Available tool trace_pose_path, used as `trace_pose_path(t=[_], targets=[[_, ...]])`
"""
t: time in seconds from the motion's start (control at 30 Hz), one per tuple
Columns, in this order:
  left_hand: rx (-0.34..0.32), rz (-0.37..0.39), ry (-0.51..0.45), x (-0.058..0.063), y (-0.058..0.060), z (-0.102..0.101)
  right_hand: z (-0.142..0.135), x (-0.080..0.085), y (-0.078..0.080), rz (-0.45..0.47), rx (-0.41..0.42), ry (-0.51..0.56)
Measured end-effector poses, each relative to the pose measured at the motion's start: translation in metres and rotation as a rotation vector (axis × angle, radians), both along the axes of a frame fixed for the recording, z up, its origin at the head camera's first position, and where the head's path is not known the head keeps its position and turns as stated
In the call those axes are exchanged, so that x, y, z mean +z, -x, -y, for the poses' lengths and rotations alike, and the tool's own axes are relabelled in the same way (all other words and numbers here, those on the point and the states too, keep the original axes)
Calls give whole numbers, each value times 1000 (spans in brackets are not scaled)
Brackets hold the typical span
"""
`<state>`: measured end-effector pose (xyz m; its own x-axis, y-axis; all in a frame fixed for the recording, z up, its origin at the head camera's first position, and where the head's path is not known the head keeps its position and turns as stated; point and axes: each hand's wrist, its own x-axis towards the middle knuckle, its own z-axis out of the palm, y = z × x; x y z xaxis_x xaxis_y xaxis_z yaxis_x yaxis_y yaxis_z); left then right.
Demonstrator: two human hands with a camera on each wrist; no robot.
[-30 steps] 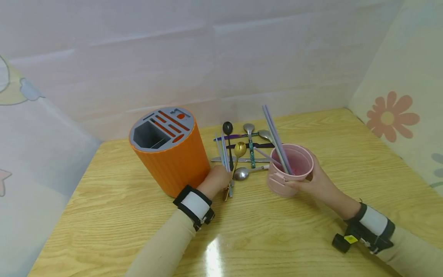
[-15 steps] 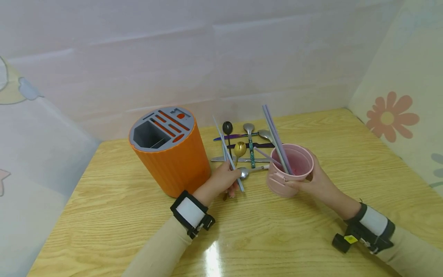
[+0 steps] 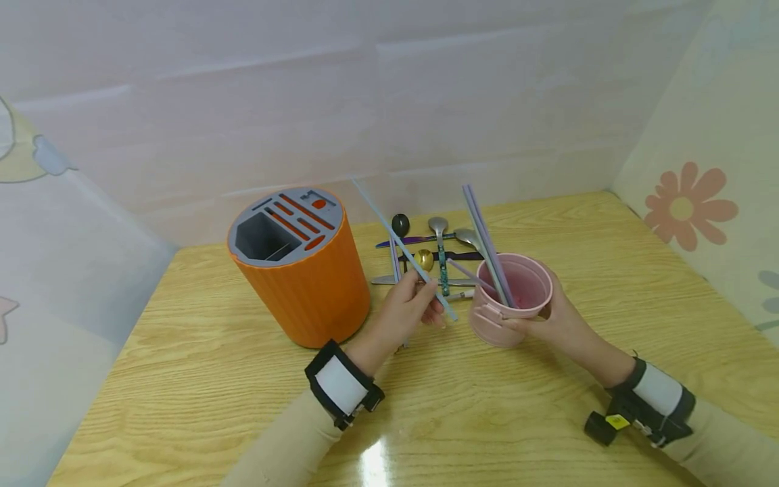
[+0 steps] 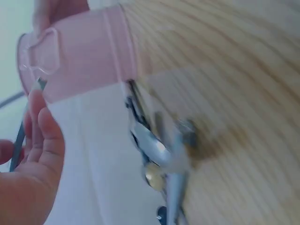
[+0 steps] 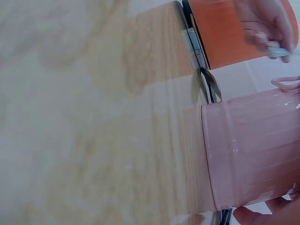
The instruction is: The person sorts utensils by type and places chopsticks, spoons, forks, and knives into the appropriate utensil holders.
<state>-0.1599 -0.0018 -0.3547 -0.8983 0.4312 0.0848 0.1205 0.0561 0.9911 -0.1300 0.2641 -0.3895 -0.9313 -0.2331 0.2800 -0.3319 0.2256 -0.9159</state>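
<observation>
My left hand point(image 3: 402, 308) pinches a light blue chopstick point(image 3: 389, 228) between thumb and fingers. The stick slants up to the left, its thicker end point(image 5: 277, 52) poking out near the pink bucket point(image 3: 494, 330). Round that small bucket's right side, my right hand point(image 3: 556, 321) keeps a grip; the fingers behind it are mostly hidden. Several pale chopsticks point(image 3: 485, 237) lean inside the bucket, and another thin lilac stick point(image 3: 465, 272) crosses its rim. Below and beyond the left hand lie a gold spoon point(image 3: 424, 259), a black spoon point(image 3: 399, 224) and more chopsticks point(image 3: 394, 260).
An orange utensil holder point(image 3: 316, 291) with a grey slotted top point(image 3: 286, 230) stands left of the left hand. Knives and spoons lie crossed at the back, among them a silver knife point(image 3: 383, 279), a purple knife point(image 3: 414, 240) and a silver spoon point(image 3: 437, 224). A wall rises behind.
My left hand has picked the light blue chopstick up from the pile and moved right toward the bucket, the stick tilting further left. The right hand and bucket have stayed put.
</observation>
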Motion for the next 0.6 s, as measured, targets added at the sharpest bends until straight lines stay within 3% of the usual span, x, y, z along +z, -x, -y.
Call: trace_pose_path(t=[0.13, 0.3, 0.43, 0.6], targets=[[36, -62, -99, 7, -6, -7, 0, 0, 0, -3, 11, 11], [69, -152, -151, 15, -12, -13, 0, 0, 1, -7, 11, 11], [55, -221, -142, 17, -15, -19, 0, -1, 2, -7, 16, 17], [11, -283, -66, 13, -15, -27, 1, -1, 2, -4, 16, 22]])
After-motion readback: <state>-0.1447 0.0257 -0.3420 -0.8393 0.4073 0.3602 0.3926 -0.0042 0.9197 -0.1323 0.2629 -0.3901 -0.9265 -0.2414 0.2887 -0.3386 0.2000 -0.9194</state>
